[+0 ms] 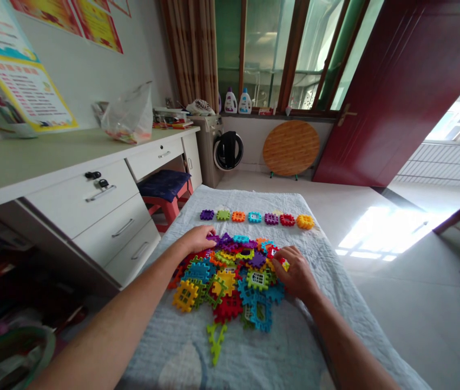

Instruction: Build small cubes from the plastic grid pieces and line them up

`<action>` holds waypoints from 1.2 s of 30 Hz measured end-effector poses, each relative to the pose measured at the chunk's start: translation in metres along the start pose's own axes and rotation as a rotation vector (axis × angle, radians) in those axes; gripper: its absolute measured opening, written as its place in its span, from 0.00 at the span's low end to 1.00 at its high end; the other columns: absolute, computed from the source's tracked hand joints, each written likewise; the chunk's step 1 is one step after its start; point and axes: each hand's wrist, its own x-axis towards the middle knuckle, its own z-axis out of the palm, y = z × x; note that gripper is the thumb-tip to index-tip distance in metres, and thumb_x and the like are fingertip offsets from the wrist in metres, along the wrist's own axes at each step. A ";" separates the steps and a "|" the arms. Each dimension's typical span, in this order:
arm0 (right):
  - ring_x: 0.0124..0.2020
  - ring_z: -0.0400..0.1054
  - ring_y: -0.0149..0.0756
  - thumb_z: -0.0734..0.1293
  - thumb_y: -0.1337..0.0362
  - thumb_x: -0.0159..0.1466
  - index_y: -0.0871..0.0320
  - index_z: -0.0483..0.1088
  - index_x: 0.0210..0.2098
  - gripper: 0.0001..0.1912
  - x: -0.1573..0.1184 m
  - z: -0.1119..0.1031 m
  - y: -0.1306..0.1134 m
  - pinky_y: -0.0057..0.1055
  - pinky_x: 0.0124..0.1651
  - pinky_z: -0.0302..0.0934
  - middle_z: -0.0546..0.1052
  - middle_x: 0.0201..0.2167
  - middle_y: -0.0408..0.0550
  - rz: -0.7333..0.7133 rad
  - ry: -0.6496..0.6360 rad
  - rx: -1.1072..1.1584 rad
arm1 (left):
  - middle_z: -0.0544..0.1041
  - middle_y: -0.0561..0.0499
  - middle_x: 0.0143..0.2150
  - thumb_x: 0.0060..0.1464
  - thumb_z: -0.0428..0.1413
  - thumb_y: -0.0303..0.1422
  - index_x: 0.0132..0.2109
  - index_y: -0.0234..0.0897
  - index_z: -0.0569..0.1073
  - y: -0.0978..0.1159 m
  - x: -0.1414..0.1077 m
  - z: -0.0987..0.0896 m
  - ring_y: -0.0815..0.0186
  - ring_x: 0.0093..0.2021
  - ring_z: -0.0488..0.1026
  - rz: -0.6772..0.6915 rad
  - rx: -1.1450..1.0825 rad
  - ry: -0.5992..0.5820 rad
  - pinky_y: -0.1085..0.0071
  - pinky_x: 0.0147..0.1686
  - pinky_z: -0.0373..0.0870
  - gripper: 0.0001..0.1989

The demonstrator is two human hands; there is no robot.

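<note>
A heap of colourful interlocking plastic building blocks (227, 281) lies on the cloth-covered table, several with window shapes. At the heap's far left edge, my left hand (198, 239) has its thumb and fingers closed around a purple block (212, 238). My right hand (298, 272) curls over the right edge, its fingers closed at a yellow block (286, 264), next to a red block (273, 251). Behind the heap runs a row of separate blocks, from a purple block (207, 215) at the left to a yellow stack (305, 221) at the right.
A lime-green triangular piece (216, 343) lies in front of the heap on the pale blue cloth (278, 357). Left of the table stand a white desk (104, 189) and a stool (167, 189). Beyond are a washing machine (209, 143) and a round wooden tabletop (290, 147).
</note>
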 end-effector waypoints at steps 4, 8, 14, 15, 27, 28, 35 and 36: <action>0.35 0.64 0.38 0.64 0.66 0.62 0.56 0.67 0.28 0.06 0.000 0.000 0.002 0.34 0.41 0.57 0.72 0.27 0.45 -0.002 -0.001 0.001 | 0.77 0.50 0.31 0.41 0.55 0.29 0.40 0.35 0.74 0.003 0.000 0.001 0.62 0.34 0.73 0.012 0.041 0.045 0.70 0.36 0.67 0.15; 0.34 0.63 0.37 0.64 0.66 0.62 0.56 0.67 0.27 0.06 0.001 0.000 0.002 0.33 0.41 0.57 0.72 0.27 0.45 0.001 0.000 0.000 | 0.75 0.51 0.30 0.40 0.52 0.27 0.41 0.34 0.74 0.003 -0.002 -0.001 0.65 0.30 0.72 0.001 -0.106 0.088 0.71 0.33 0.67 0.17; 0.34 0.63 0.37 0.64 0.67 0.61 0.56 0.67 0.27 0.06 0.001 -0.001 0.000 0.33 0.40 0.56 0.72 0.26 0.44 -0.001 -0.009 -0.002 | 0.77 0.51 0.33 0.44 0.52 0.31 0.39 0.35 0.74 0.013 -0.008 -0.010 0.65 0.34 0.74 0.036 -0.334 0.178 0.69 0.38 0.70 0.13; 0.34 0.63 0.37 0.64 0.67 0.61 0.56 0.67 0.27 0.06 0.001 -0.001 0.000 0.33 0.41 0.56 0.72 0.26 0.44 0.000 -0.010 -0.003 | 0.77 0.51 0.35 0.45 0.52 0.31 0.40 0.36 0.74 0.017 -0.010 -0.012 0.65 0.35 0.74 0.054 -0.331 0.230 0.68 0.40 0.70 0.13; 0.34 0.63 0.37 0.63 0.68 0.61 0.56 0.68 0.27 0.06 0.001 -0.002 -0.001 0.33 0.40 0.57 0.72 0.26 0.45 0.010 -0.004 -0.017 | 0.72 0.49 0.35 0.45 0.51 0.22 0.32 0.40 0.70 0.052 -0.028 0.017 0.61 0.41 0.70 0.222 0.144 0.290 0.67 0.44 0.66 0.09; 0.34 0.63 0.37 0.63 0.68 0.61 0.56 0.68 0.27 0.06 0.001 -0.002 0.000 0.33 0.40 0.57 0.72 0.26 0.45 0.007 -0.004 -0.017 | 0.72 0.49 0.35 0.45 0.52 0.23 0.33 0.40 0.70 0.052 -0.029 0.018 0.61 0.41 0.70 0.207 0.151 0.233 0.67 0.44 0.66 0.08; 0.34 0.63 0.37 0.63 0.68 0.61 0.55 0.68 0.27 0.06 0.001 0.000 0.002 0.33 0.40 0.58 0.73 0.26 0.45 -0.009 -0.014 -0.017 | 0.75 0.47 0.40 0.46 0.56 0.35 0.40 0.38 0.73 0.053 -0.027 0.015 0.60 0.40 0.72 0.090 0.089 0.025 0.69 0.41 0.65 0.12; 0.34 0.63 0.37 0.63 0.68 0.61 0.55 0.68 0.27 0.06 0.001 0.000 0.002 0.33 0.40 0.58 0.73 0.26 0.45 -0.007 -0.017 -0.017 | 0.75 0.47 0.40 0.47 0.57 0.36 0.41 0.38 0.73 0.053 -0.025 0.015 0.59 0.40 0.72 0.063 0.105 0.020 0.69 0.40 0.65 0.13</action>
